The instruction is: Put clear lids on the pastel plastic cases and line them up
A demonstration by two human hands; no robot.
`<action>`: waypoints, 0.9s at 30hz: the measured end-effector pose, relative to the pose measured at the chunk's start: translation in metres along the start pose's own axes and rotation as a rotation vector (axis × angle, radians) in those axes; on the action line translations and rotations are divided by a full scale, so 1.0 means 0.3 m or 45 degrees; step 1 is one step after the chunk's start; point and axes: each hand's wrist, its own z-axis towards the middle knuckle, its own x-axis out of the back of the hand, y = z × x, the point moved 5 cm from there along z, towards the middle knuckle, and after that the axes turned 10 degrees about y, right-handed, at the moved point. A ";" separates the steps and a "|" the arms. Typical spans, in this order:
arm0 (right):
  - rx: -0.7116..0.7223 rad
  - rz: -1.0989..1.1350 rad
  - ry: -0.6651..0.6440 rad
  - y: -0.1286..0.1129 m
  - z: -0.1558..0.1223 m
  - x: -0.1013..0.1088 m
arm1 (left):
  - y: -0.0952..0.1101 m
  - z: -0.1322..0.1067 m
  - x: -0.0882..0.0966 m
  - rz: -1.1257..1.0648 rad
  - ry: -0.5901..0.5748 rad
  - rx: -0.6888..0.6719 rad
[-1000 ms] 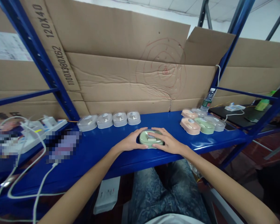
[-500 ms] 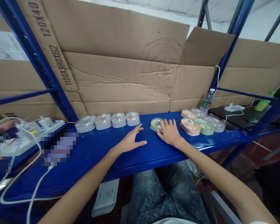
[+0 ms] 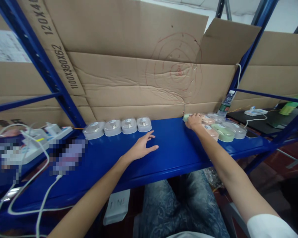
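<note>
My right hand (image 3: pixel 195 122) reaches to the back right of the blue shelf, its fingers over a small pale green plastic box (image 3: pixel 186 117) that it mostly hides. This box is beside a group of rounded clear-lidded boxes: a peach box (image 3: pixel 212 132), a green box (image 3: pixel 223 132) and a grey box (image 3: pixel 235 129) show in its front row. My left hand (image 3: pixel 140 147) hovers over or rests on the shelf, fingers apart, holding nothing. Nearest to it is a grey box (image 3: pixel 144 124), the right end of a row of several similar boxes along the cardboard.
A cardboard wall (image 3: pixel 126 79) backs the blue shelf (image 3: pixel 169 148). White power strips (image 3: pixel 39 142) and cables lie at left near a blurred purple object (image 3: pixel 71 155). Behind the right-hand boxes stands a water bottle (image 3: pixel 225 105). Blue rack posts (image 3: pixel 39 62) rise at both sides.
My right hand has moved right and back, taking the pale green box from mid-shelf to beside the right-hand group. The left hand keeps nearly the same open pose.
</note>
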 end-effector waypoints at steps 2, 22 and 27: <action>-0.012 -0.003 -0.004 0.014 0.001 -0.001 | 0.004 0.002 0.009 0.013 0.051 -0.014; 0.175 0.122 0.140 -0.078 -0.079 0.101 | 0.001 0.023 0.172 0.373 0.787 -0.044; 0.721 0.452 0.200 -0.414 -0.181 0.186 | -0.036 0.027 0.197 0.431 0.883 0.030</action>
